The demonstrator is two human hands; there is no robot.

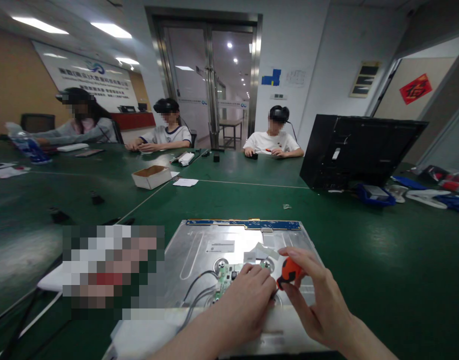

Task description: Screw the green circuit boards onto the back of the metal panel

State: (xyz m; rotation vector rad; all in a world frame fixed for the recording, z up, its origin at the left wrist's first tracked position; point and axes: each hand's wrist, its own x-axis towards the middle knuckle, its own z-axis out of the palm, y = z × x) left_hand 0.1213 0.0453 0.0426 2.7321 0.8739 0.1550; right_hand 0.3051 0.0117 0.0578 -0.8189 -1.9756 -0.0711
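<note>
My right hand grips a short screwdriver by its orange and black handle, between thumb and fingers. The screwdriver slants down toward my left hand, and its tip is hidden there. My left hand is closed over a small green circuit board, fingers curled under; what they pinch, if anything, is out of sight. Beneath both hands lies a flat metal display panel with a blue circuit strip along its far edge. Black and grey cables run from the board's left side.
A large black monitor stands at the right, by a blue tray. An open cardboard box and a white paper lie farther back on the green table. A blurred patch covers something at left. Several people sit across.
</note>
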